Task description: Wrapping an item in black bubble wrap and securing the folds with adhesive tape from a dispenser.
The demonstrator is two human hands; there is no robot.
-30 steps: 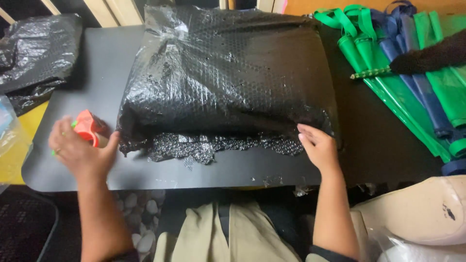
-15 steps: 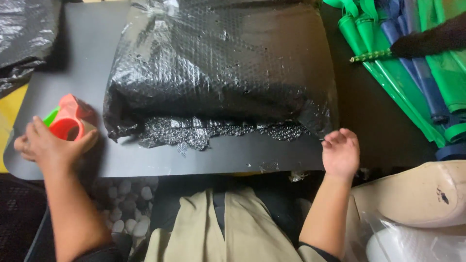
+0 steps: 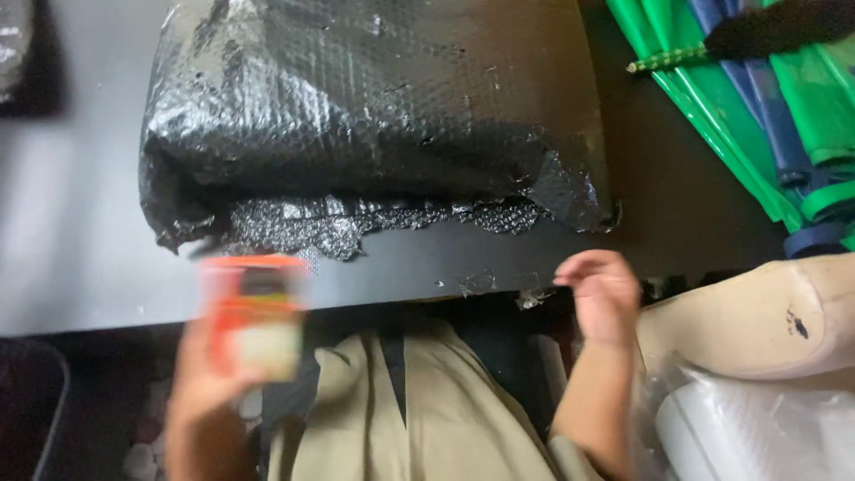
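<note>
Looks like a small packing or shipping workroom: dark table (image 3: 80, 267) carrying a bulky parcel (image 3: 374, 116) wrapped in black bubble wrap, bundled green and blue plastic-sleeved goods (image 3: 757, 116) piled alongside, clear bagged stock (image 3: 748, 428) heaped nearby.

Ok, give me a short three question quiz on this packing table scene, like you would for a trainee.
1. True or false: the left hand holds the orange tape dispenser at the near table edge.
2. What covers the big parcel on the black table? A) brown paper B) black bubble wrap C) white cloth
3. Is the right hand touching the parcel?

Key:
1. True; the dispenser is blurred but sits in that hand.
2. B
3. No; it is apart from the parcel, at the table's near edge, fingers curled and holding nothing.
</note>
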